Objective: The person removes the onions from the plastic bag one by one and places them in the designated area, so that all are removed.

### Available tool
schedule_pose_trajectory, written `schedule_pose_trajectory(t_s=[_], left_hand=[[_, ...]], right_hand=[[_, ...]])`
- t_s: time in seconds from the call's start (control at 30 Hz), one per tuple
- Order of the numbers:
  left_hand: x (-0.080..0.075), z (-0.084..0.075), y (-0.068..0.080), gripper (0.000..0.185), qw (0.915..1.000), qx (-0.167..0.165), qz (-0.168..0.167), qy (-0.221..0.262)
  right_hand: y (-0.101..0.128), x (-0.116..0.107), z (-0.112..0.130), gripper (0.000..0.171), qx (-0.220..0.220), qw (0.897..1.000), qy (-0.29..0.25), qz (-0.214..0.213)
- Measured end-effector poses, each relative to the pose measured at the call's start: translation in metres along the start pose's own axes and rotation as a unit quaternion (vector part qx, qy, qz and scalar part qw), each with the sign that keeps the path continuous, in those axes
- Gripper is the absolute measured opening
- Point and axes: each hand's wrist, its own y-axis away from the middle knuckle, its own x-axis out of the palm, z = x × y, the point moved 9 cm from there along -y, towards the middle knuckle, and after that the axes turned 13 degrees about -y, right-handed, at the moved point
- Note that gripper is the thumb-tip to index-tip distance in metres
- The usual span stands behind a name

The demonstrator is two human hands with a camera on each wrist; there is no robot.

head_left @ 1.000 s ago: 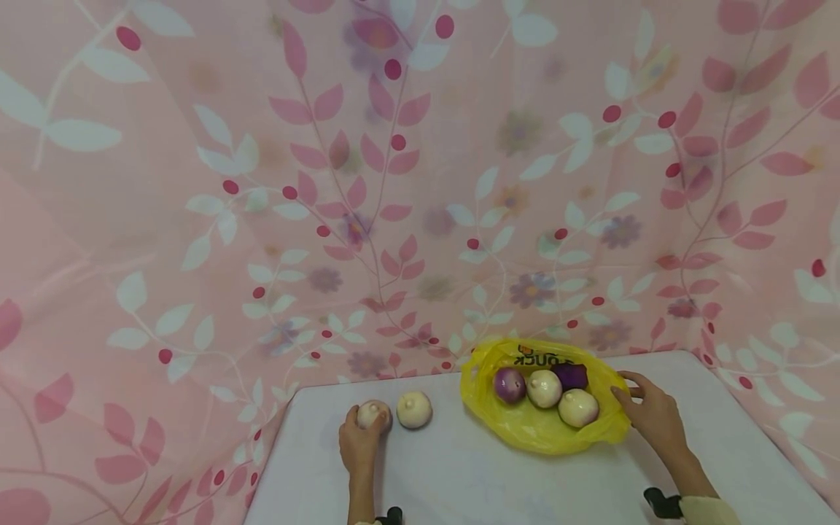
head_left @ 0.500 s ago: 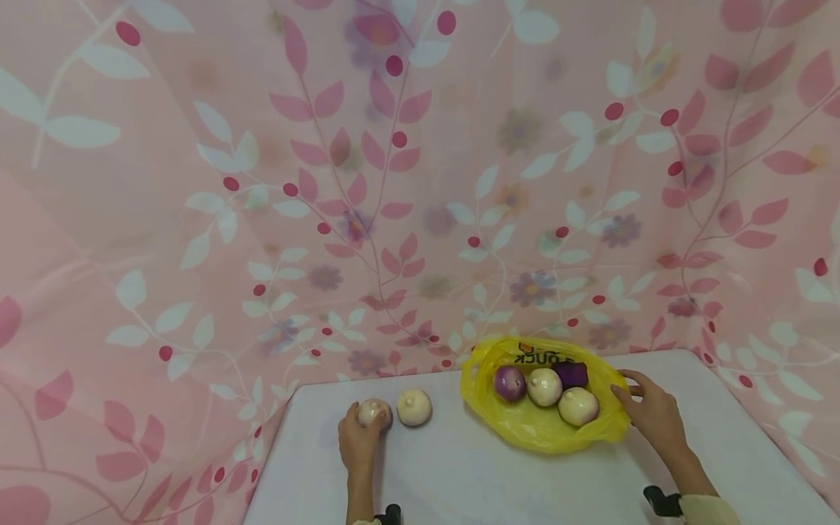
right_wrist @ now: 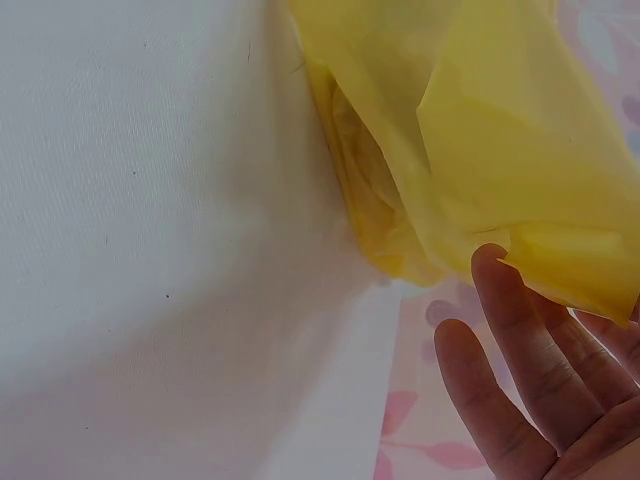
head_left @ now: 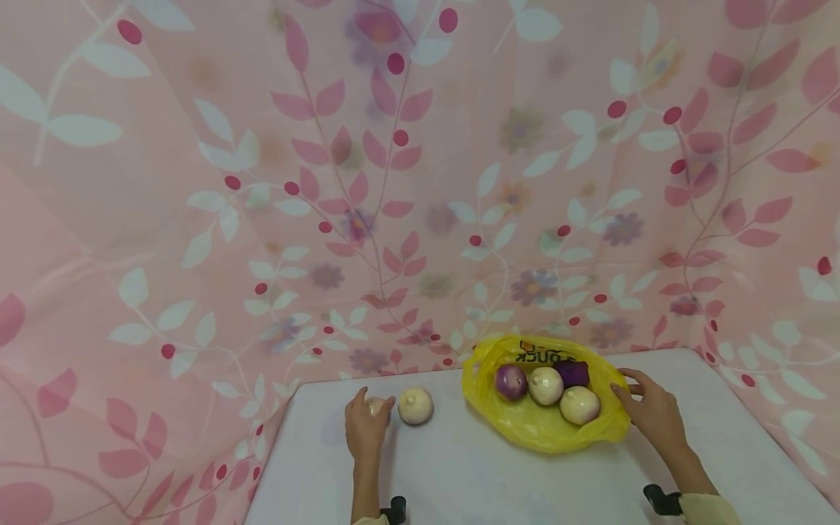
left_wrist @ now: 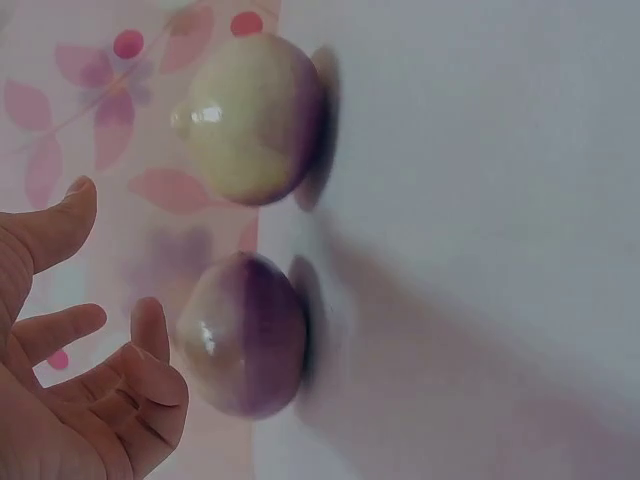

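Observation:
Two turnips, white on top and purple below, sit at the left of the table; one turnip (left_wrist: 245, 335) is partly hidden behind my left hand (head_left: 365, 429) in the head view, and the other turnip (head_left: 415, 405) stands just right of it. The left wrist view shows that hand with thumb and fingers spread apart, nothing between them. My right hand (head_left: 652, 410) pinches the right rim of a yellow plastic bag (head_left: 525, 435), thumb in front. Inside the spread bag lie a purple turnip (head_left: 510, 383), two pale turnips (head_left: 546, 386) and a dark purple piece (head_left: 572, 373).
The white tabletop (head_left: 472, 481) runs back to a pink floral curtain (head_left: 420, 219). Black straps (head_left: 661, 501) show at both wrists. The bag's back wall stands up near the curtain.
My left hand has let go of the left turnip and drawn slightly up off it. That turnip stays beside the other. The right hand still holds the bag's rim.

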Motion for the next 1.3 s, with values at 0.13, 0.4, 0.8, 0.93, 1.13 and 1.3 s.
schedule_pose_trajectory(t_s=[0.13,0.4,0.8,0.93,1.13,1.3], left_hand=[[0.007,-0.013,0.004,0.067,0.9998,0.02,0.009,0.002],[0.015,-0.037,0.012,0.069,0.998,0.052,0.016,0.033],[0.024,-0.074,0.026,0.069,0.992,0.11,0.017,0.06],[0.028,-0.085,0.031,0.068,0.9905,0.126,0.016,0.053],[0.033,-0.101,0.04,0.065,0.9876,0.146,0.015,0.058],[0.041,-0.111,0.047,0.064,0.9858,0.162,0.02,0.042]], right_hand=[[0.001,0.001,-0.001,0.05,-0.003,1.0,0.001,-0.001],[0.002,-0.001,-0.002,0.049,-0.001,1.0,0.003,-0.005],[0.001,-0.001,-0.004,0.049,-0.006,1.0,0.004,-0.007],[0.002,-0.001,-0.004,0.049,-0.007,1.0,0.005,-0.01],[0.002,-0.001,-0.003,0.049,-0.007,1.0,0.005,-0.009],[0.004,-0.001,-0.001,0.048,-0.004,1.0,0.003,-0.008]])
